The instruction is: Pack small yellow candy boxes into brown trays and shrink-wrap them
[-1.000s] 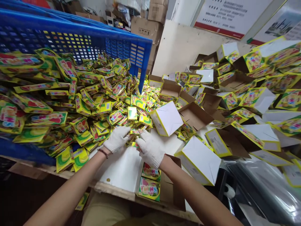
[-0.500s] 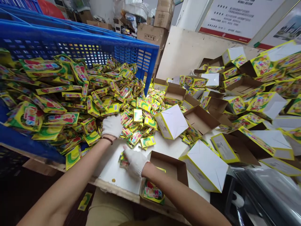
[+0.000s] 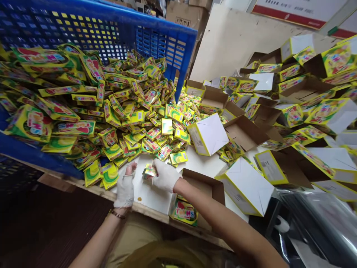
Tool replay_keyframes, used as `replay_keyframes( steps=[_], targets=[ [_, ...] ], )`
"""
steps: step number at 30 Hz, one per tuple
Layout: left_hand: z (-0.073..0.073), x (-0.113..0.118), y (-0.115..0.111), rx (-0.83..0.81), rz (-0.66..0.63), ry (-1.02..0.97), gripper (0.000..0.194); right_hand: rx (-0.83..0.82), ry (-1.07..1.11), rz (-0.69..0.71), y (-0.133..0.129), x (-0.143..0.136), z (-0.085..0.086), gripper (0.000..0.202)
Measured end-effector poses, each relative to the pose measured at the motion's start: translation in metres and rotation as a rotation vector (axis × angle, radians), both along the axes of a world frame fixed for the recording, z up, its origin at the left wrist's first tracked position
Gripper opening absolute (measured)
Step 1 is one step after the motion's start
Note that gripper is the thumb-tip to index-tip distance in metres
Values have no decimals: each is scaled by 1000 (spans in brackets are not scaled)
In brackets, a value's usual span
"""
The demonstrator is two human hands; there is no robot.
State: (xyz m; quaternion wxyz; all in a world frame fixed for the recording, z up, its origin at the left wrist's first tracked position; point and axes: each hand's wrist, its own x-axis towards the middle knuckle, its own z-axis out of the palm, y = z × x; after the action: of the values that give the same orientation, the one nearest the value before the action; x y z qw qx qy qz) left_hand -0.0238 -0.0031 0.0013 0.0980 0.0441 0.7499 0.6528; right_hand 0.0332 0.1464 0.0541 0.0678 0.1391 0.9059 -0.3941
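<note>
My right hand (image 3: 166, 176), in a white glove with bare fingertips, is closed on small yellow-green packets (image 3: 150, 171) just above the white tabletop (image 3: 145, 197). To its left, near the table's front edge, my left hand (image 3: 125, 188) is held upright with its fingers apart and nothing visible in it. Below my right wrist lies an open brown carton (image 3: 217, 190) with packets (image 3: 185, 213) inside its left end. A large heap of packets (image 3: 117, 111) spills from the blue crate towards both hands.
A blue plastic crate (image 3: 178, 41) stands at the left. Closed white-and-yellow boxes (image 3: 245, 186) and open cartons (image 3: 245, 132) are piled on the right. Dark plastic-wrapped material (image 3: 315, 219) lies at the lower right, and a pale board (image 3: 234, 41) leans behind.
My left hand has come away from the heap towards the table's front edge. My right hand has moved slightly up with its packets. The view has tilted down.
</note>
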Motion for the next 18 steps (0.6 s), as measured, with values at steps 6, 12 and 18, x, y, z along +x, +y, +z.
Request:
replay_keyframes(
  steps=[6, 12, 18],
  targets=[
    [-18, 12, 10, 137, -19, -80, 67, 450, 24, 265, -21, 3, -10, 84],
    [-11, 25, 14, 181, -72, -162, 70, 502, 24, 313, -23, 6, -22, 56],
    [31, 27, 20, 185, -73, 90, 63, -23, 130, 30, 33, 35, 36, 44]
  ],
)
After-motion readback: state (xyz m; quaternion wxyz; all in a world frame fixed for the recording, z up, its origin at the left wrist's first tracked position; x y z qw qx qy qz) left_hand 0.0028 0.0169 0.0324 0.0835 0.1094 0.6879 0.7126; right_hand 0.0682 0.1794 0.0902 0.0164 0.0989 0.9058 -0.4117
